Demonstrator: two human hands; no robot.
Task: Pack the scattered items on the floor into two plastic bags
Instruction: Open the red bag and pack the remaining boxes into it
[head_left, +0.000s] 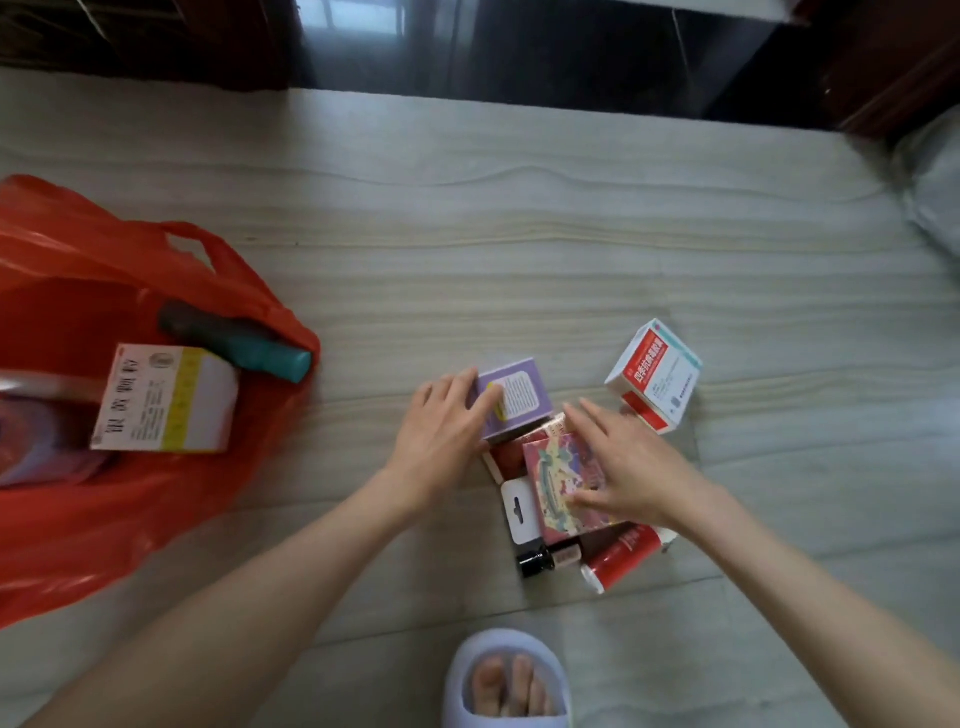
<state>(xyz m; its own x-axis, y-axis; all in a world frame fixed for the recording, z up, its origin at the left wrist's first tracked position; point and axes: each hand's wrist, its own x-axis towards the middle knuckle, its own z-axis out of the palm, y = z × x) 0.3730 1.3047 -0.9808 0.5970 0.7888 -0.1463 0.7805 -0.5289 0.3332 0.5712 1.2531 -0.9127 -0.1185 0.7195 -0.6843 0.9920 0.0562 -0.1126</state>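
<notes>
A red plastic bag (104, 519) lies open on the floor at the left, holding a white and yellow box (166, 400) and a dark teal tube (244, 343). In the middle, a pile of items sits on the floor. My left hand (441, 436) rests with straight fingers on a purple box (519, 395). My right hand (634, 467) lies flat on a pink patterned box (561, 483). Under and beside it are a red box (506, 457), a black-capped bottle (545, 558) and a red and white tube (623, 558). A white and red medicine box (657, 376) stands to the right.
My foot in a pale blue slipper (506, 675) is at the bottom, just below the pile. A dark glossy threshold (519, 52) runs along the top. A grey cushion (935, 192) shows at the right edge. Pale tiled floor (467, 234) spreads between.
</notes>
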